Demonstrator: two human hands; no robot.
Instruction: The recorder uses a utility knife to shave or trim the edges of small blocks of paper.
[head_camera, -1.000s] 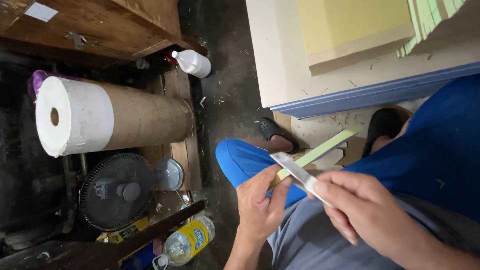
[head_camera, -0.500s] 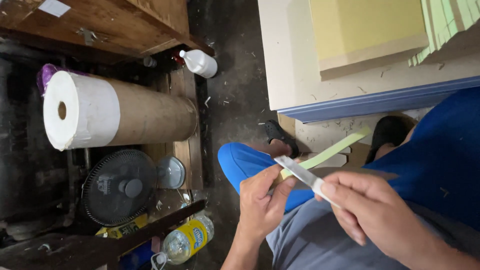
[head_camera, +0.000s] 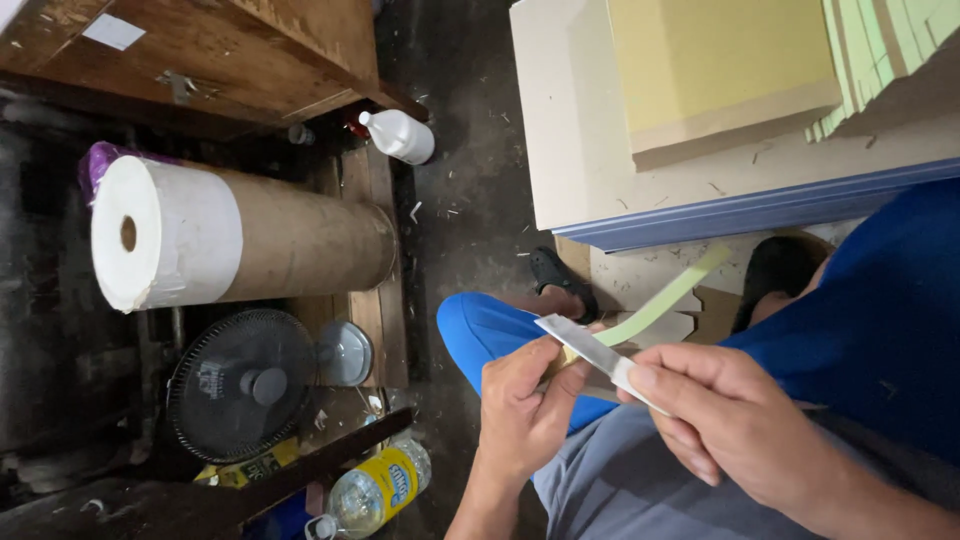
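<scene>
My left hand (head_camera: 522, 408) pinches the near end of a long pale green strip (head_camera: 668, 297), which slants up and to the right. My right hand (head_camera: 735, 420) grips a flat metal blade (head_camera: 582, 347) whose tip lies across the strip just above my left thumb. Both hands hover over my lap, above blue trousers (head_camera: 490, 330) and a grey shirt hem. Black sandals (head_camera: 563, 282) show on my feet below the strip.
A low board table (head_camera: 570, 150) with a blue edge carries a yellow block (head_camera: 720, 70) and stacked green strips (head_camera: 880, 50). At left lie a big brown paper roll (head_camera: 250, 240), a small fan (head_camera: 245, 385), a plastic bottle (head_camera: 372, 492), a white bottle (head_camera: 398, 135) and a wooden box (head_camera: 230, 60).
The view has shifted slightly, so everything sits a little lower and to the right. My hands keep the same hold on strip and blade, with the blade still against the strip.
</scene>
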